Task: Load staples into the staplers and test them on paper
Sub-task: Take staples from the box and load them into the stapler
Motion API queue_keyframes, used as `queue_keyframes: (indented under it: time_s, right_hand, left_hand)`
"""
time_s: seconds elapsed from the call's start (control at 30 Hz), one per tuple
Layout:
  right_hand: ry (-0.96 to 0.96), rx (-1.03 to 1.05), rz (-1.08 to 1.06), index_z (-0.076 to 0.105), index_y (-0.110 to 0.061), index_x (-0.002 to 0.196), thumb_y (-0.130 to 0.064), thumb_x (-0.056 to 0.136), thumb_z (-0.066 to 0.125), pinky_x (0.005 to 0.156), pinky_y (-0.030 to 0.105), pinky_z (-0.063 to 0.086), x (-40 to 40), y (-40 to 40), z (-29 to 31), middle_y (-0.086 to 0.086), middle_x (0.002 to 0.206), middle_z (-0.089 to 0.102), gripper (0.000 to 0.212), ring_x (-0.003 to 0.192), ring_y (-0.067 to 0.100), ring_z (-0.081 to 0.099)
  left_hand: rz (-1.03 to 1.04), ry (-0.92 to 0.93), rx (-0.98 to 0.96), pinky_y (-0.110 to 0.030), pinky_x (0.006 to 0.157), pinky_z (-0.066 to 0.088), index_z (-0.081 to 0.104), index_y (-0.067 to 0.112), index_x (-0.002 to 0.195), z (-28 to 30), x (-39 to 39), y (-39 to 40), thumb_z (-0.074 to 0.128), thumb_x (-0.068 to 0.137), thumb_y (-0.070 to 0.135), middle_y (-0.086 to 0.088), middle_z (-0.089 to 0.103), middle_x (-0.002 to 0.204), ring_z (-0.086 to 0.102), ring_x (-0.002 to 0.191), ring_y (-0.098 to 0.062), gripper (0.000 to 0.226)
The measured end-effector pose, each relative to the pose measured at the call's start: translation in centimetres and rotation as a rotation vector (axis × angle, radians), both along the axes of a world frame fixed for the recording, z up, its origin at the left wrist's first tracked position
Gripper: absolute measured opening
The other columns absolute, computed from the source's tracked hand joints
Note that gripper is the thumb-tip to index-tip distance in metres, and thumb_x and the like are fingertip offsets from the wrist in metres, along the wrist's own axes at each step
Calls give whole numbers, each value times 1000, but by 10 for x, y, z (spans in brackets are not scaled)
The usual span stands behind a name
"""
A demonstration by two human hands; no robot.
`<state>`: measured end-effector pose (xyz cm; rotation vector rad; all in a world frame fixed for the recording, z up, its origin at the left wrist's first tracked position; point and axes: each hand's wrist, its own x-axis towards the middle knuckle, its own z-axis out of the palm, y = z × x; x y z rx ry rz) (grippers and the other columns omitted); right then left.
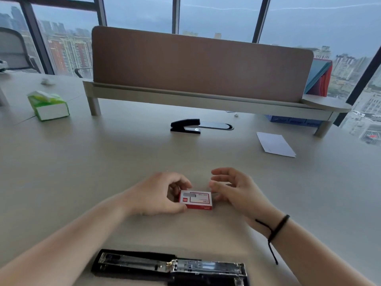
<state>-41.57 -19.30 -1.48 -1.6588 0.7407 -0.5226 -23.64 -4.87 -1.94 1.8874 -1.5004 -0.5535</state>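
**Staple box held at the middle of the table**

Near the table's (82,162) far left edge sits a green tissue box (49,106). Toward the middle, the left hand (158,195) pinches the left end of a small red and white staple box (195,200) that rests flat on the table, thumb on its near side and fingers curled over its far side. The right hand (237,190) is just beside the box's right end, fingers loosely spread and holding nothing; whether they touch the box cannot be told. At the near edge lies a black stapler (169,267), swung open flat. A second black stapler (185,125), closed, stands near the far edge below a brown divider panel (195,65). White paper (275,144) lies toward the far right.
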Motion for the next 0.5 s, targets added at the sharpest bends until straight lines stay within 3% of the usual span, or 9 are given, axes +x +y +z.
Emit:
queue_keyframes:
  time_s: [0.17, 0.23, 0.33, 0.43, 0.5]
  right_hand:
    - [-54, 14, 29, 71, -22, 104, -11, 77, 80, 88, 47, 60, -1, 2, -7, 6, 114, 70, 30, 91, 26, 74]
    - [-58, 12, 66, 72, -22, 103, -9, 72, 84, 88, 48, 60, -4, 3, -8, 8, 110, 71, 35, 88, 23, 74]
    - [-41, -31, 159, 72, -31, 100, -23, 56, 90, 81, 40, 62, -8, 5, -8, 7, 98, 71, 48, 81, 18, 74]
    - [42, -185, 215, 70, -37, 100, -34, 48, 90, 78, 35, 62, -7, 7, -10, 1, 101, 67, 56, 81, 19, 75]
    - [121, -363, 249, 70, -38, 101, -38, 53, 87, 78, 33, 62, -6, 10, -11, -8, 103, 65, 51, 84, 15, 72]
  left_hand:
    - [34, 47, -55, -18, 76, 54, 68, 33, 110, -8, -1, 5, 86, 70, 26, 16, 72, 97, 68, 83, -9, 45]
    - [29, 56, -62, -15, 75, 54, 67, 34, 110, -7, -1, 4, 87, 69, 28, 20, 71, 100, 68, 80, -6, 46]
    - [22, 39, -60, -10, 67, 49, 69, 34, 109, -4, -5, 3, 89, 68, 30, 30, 69, 98, 63, 70, 1, 46]
    - [25, 22, -54, -13, 65, 50, 70, 33, 107, 0, -6, 3, 90, 66, 32, 33, 69, 92, 64, 69, -1, 46]
    - [35, 14, -48, -16, 71, 54, 71, 32, 107, 1, -5, 4, 92, 63, 33, 32, 70, 94, 68, 75, -4, 48]
